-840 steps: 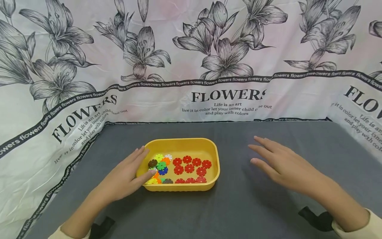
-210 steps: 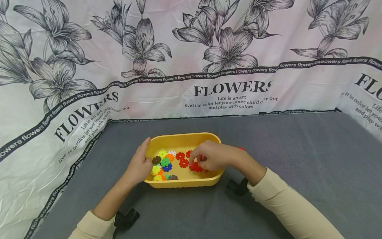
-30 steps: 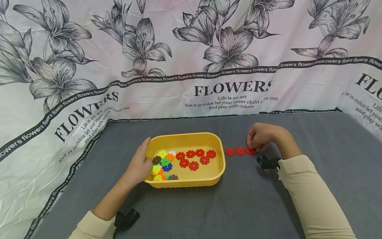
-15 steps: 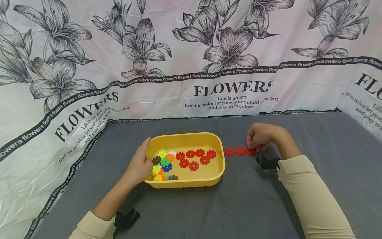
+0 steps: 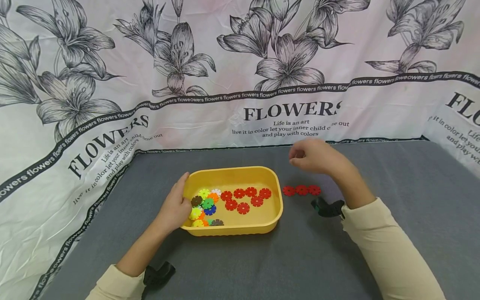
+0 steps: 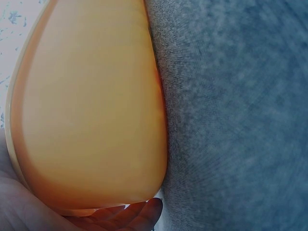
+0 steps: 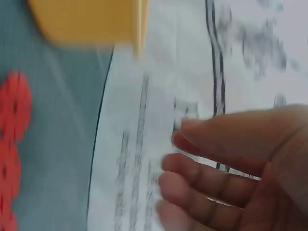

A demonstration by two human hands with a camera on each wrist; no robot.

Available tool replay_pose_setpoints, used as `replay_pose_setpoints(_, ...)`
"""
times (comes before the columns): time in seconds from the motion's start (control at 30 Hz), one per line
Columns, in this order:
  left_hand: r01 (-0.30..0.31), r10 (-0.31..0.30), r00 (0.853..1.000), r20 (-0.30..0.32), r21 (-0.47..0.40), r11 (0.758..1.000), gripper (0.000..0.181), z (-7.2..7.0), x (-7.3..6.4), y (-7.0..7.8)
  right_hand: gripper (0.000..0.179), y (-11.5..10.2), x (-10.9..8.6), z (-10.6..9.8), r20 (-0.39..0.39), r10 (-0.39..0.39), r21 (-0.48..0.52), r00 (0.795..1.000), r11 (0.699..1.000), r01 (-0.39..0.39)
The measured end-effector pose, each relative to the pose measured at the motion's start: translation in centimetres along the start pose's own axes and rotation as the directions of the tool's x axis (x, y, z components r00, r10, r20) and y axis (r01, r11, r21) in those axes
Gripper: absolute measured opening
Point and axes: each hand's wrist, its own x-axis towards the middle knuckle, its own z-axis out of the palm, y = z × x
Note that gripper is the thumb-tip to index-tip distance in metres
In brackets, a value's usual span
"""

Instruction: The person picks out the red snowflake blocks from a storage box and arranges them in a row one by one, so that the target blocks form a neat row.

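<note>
A yellow plastic tray (image 5: pixel 240 230) stands on the grey cloth, its left end gripped by my left hand (image 5: pixel 173 208). The left wrist view shows that hand's fingers (image 6: pixel 144 214) against the outside of the tray's end. Red notched plastic discs (image 5: pixel 243 208) lie spread in the right part of the tray. A mixed-colour cluster of such discs (image 5: pixel 208 203) fills its left part. Right of the tray, three red discs (image 5: pixel 301 190) lie in a row on the cloth. My right hand (image 5: pixel 315 156) hovers above and behind that row, fingers loosely curled and holding nothing.
Grey cloth (image 5: pixel 232 266) covers the table. A white flower-printed curtain (image 5: pixel 210 125) rises along the back and sides. A black strap piece (image 5: pixel 159 275) hangs at the left wrist, and another black piece (image 5: pixel 327 207) at the right wrist.
My right hand has let go of the third red disc in the row and lifted up and leftward. The left hand and the tray have stayed put over the last second.
</note>
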Motion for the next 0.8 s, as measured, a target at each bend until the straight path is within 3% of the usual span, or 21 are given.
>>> replay_pose_setpoints(0.17,0.000,0.000,1.000,0.004,0.000,1.000,0.073,0.0,0.0,-0.1,0.005,-4.1,0.3,1.9,-0.096,-0.128,-0.051,0.987,0.991,0.124)
replay_pose_setpoints(0.33,0.006,-0.006,1.000,0.010,-0.005,1.000,0.073,-0.1,-0.1,0.1,0.014,-7.1,0.3,5.3,-0.014,-0.204,-0.081,0.979,0.976,0.202)
replay_pose_setpoints(0.47,0.007,-0.007,1.000,0.009,-0.003,1.000,0.073,-0.1,-0.1,0.1,0.027,-8.3,0.5,7.9,0.140,-0.121,-0.194,0.983,0.970,0.147)
replay_pose_setpoints(0.57,0.003,-0.003,1.000,0.006,-0.001,1.000,0.073,-0.1,0.0,0.0,0.023,-8.7,0.4,9.2,0.222,-0.050,-0.299,0.974,0.947,0.116)
replay_pose_setpoints(0.63,-0.001,0.001,1.000,0.004,-0.001,1.000,0.074,0.0,0.0,-0.1,0.018,-9.0,0.2,9.6,0.248,-0.035,-0.337,0.968,0.934,0.121)
replay_pose_setpoints(0.8,-0.013,0.013,1.000,0.000,-0.007,1.000,0.074,0.0,0.1,-0.3,0.011,-9.1,-0.2,9.8,0.245,-0.095,-0.339,0.965,0.924,0.177)
